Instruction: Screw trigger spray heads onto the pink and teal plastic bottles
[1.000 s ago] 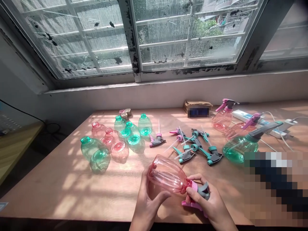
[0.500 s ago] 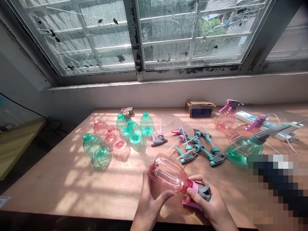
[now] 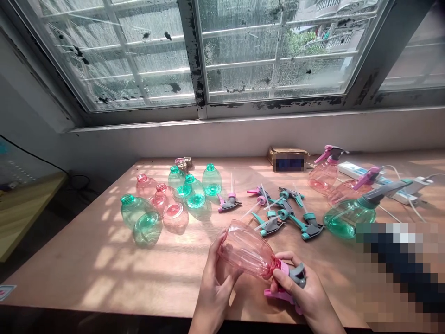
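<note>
A clear pink spray bottle (image 3: 246, 250) lies tilted between my hands above the front of the table, its base toward the upper left. My left hand (image 3: 217, 273) is closed around the base end, thumb underneath. At the neck, the fingers of my right hand (image 3: 299, 283) pinch the pink collar of a grey and pink trigger sprayer (image 3: 295, 273), which sits on the bottle mouth. Just beyond the bottle lie several loose trigger sprayers (image 3: 283, 213) in teal, grey and pink. Another pink and grey sprayer (image 3: 228, 202) stands apart from them, its tube pointing up.
Open green bottles (image 3: 194, 192) and pink bottles (image 3: 165, 199) stand at the left of the wooden table (image 3: 114, 273). Fitted spray bottles, a green one (image 3: 351, 218) among them, are at the right beside a power strip (image 3: 358, 170). A cardboard box (image 3: 288, 153) sits near the wall.
My left thumb has moved in under the bottle, and the fingers have shifted along its base. The bottle and sprayer have moved slightly to the right; my right hand keeps its pinch.
</note>
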A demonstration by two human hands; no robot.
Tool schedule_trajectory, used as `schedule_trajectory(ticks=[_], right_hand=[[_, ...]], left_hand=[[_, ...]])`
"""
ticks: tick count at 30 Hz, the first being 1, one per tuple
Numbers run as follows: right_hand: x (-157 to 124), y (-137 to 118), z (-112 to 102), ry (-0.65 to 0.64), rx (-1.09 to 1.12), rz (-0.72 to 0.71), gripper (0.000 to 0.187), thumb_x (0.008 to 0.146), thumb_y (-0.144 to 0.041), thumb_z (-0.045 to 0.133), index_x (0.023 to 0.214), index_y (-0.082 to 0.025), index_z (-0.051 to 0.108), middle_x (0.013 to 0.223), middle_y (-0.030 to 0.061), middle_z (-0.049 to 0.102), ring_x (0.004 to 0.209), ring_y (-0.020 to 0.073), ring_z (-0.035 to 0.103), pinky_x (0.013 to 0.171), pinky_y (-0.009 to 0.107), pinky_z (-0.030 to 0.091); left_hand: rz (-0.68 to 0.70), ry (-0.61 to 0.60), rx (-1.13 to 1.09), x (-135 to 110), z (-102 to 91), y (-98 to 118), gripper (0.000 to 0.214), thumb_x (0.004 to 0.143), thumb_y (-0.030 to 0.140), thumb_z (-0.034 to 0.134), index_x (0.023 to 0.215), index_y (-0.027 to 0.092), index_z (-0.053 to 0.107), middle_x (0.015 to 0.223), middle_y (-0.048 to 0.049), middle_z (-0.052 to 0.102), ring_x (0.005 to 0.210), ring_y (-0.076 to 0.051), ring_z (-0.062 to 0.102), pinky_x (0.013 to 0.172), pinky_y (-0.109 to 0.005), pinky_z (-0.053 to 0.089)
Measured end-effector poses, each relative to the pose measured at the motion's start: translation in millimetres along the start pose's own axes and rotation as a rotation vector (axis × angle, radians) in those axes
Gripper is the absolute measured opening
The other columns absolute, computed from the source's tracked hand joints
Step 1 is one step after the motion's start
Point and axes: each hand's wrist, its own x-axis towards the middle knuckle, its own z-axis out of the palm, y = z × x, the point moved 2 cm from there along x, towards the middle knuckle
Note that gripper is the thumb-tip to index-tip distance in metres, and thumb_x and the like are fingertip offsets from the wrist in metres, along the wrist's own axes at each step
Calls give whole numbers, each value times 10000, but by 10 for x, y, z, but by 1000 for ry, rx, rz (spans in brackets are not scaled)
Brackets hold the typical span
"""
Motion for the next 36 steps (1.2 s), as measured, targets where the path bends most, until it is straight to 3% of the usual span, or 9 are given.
schedule_trajectory(ticks=[5, 13, 23, 27, 31, 36], right_hand=[[-4, -3, 0, -13, -41, -21, 530, 754, -539, 920, 1033, -174, 656, 620, -8, 751, 577, 163, 699, 612, 319, 671], [-10, 0, 21, -7, -53, -13, 522, 710, -532, 950, 991, -172, 697, 651, -13, 751, 572, 161, 730, 621, 296, 670], [-1, -30, -1, 7, -13, 10, 577, 723, -557, 931, 1068, -187, 653, 600, -22, 742, 559, 182, 718, 606, 336, 681], [-18, -58, 13, 9, -22, 27, 588, 721, -571, 925, 1070, -185, 650, 579, -14, 745, 553, 192, 729, 588, 323, 670], [-31, -73, 30, 21, -33, 24, 597, 708, -578, 928, 1069, -193, 649, 597, -17, 752, 560, 201, 735, 575, 333, 675], [-27, -60, 35, 1, -45, 28, 583, 730, -569, 919, 1073, -181, 652, 596, -18, 745, 579, 198, 737, 631, 358, 698]], left_hand=[[-17, 25, 29, -40, 40, 103, 847, 719, 373, 945, 1450, 422, 521, 1551, -1, 573, 1521, -331, 429, 1304, -540, 260], [-85, 24, -42, -34, 32, 161, 767, 814, 498, 851, 1448, 299, 469, 1561, -105, 550, 1522, -355, 426, 1294, -543, 253], [-70, -29, -112, -30, 35, 86, 689, 847, 360, 842, 1467, 413, 544, 1659, 9, 485, 1585, -298, 347, 1311, -459, 276], [-79, -81, -114, -36, 8, 91, 690, 881, 339, 816, 1495, 413, 510, 1677, 3, 456, 1604, -285, 304, 1307, -437, 294], [-59, -122, -20, -49, -9, 135, 717, 922, 355, 774, 1547, 422, 429, 1721, 4, 370, 1619, -278, 264, 1338, -462, 205], [-61, -100, -73, -42, 10, 128, 692, 911, 399, 779, 1530, 378, 469, 1691, -35, 420, 1589, -323, 330, 1324, -490, 237]])
